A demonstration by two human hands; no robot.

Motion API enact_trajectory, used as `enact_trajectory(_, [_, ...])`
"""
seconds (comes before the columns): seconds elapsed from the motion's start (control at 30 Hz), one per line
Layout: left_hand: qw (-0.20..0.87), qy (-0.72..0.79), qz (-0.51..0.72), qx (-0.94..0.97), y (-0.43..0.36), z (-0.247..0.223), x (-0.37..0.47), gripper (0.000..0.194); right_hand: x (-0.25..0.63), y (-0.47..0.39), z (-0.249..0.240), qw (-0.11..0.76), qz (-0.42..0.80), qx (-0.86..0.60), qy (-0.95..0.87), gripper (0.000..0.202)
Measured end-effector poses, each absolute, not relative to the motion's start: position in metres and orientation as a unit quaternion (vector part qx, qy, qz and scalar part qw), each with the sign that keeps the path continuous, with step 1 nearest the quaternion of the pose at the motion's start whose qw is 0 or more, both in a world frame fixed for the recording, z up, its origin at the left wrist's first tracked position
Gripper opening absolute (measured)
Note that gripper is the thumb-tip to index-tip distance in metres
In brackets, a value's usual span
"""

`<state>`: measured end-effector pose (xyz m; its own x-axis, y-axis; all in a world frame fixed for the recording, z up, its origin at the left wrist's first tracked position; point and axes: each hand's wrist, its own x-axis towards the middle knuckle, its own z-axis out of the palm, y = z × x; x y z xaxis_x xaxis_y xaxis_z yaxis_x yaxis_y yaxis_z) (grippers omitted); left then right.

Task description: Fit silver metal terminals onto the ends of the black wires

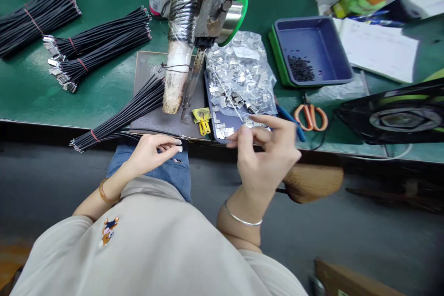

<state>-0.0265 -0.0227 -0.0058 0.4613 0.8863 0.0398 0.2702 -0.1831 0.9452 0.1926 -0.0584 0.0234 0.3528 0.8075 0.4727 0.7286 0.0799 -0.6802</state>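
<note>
My left hand [157, 150] is at the bench's front edge, its thumb and fingertips drawn together; what is between them, if anything, I cannot make out. Just beyond its index finger, a single black cable [152, 132] runs along the edge of a dark board [149, 122]. My right hand [265, 152], slightly blurred, has its fingers pinched over the front of a blue tray [219, 133] with small metal connectors [225, 132]. A thin, straight, pale wire [229, 97] slants from its fingertips across a clear bag of metal connectors [243, 74].
A clamped soldering iron [190, 85] points down beside a taped hose [178, 55], with a solder spool [234, 21] behind. Bundled black cables [121, 108] lie left. A yellow clip [203, 120], orange-handled cutters [310, 115], a blue bin [312, 51] and a black fan [395, 111] stand around.
</note>
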Motion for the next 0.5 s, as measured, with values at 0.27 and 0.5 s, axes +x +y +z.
enact_trajectory(0.27, [0.084,0.512,0.36,0.776,0.019,0.003,-0.04,0.02,0.25,0.009,-0.019,0.245,-0.04,-0.725,-0.643,0.008])
enact_trajectory(0.5, [0.022,0.521,0.165,0.837,0.031,0.002,-0.033,0.025,0.254,0.024,-0.028,0.202,-0.024,-0.733,-0.649,0.007])
